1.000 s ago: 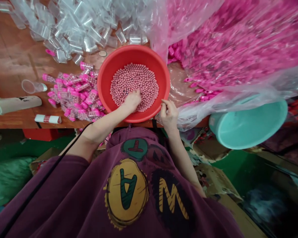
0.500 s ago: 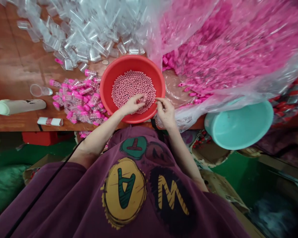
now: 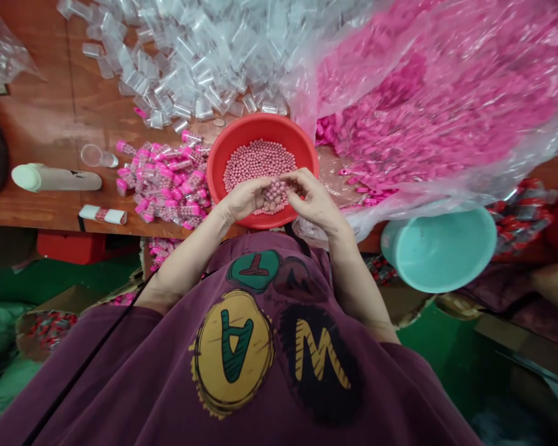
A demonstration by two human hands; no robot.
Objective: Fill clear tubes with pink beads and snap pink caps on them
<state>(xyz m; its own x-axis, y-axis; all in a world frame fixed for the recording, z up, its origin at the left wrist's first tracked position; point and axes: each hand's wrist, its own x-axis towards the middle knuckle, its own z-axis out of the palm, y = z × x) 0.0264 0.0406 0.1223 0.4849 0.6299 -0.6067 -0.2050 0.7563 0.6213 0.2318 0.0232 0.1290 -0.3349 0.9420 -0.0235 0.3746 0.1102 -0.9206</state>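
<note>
A red basin (image 3: 216, 145) holds many small pink beads (image 3: 260, 160). Over its front part, my left hand (image 3: 245, 199) is closed around a small clear plastic bottle (image 3: 275, 192) with pink beads inside. My right hand (image 3: 312, 199) meets the bottle from the other side, fingers curled and thumb tucked in; what its fingertips pinch, if anything, is hidden. Left of the basin lies a heap of bead-filled bottles with pink caps (image 3: 172, 179). Loose pink caps (image 3: 369, 195) spill from a large clear plastic bag (image 3: 428, 124) at right.
Empty clear bottles (image 3: 181, 56) are heaped behind the basin. A turquoise tub (image 3: 441, 248) stands at the right table edge. To the left lie a pale cylindrical roll (image 3: 58, 178), a clear cup (image 3: 97, 156) and a small white roll (image 3: 103, 214).
My right hand has moved from the basin's right rim in to the bottle, and the two hands now meet. The bottle now shows more clearly, filled with beads. The view has shifted slightly left.
</note>
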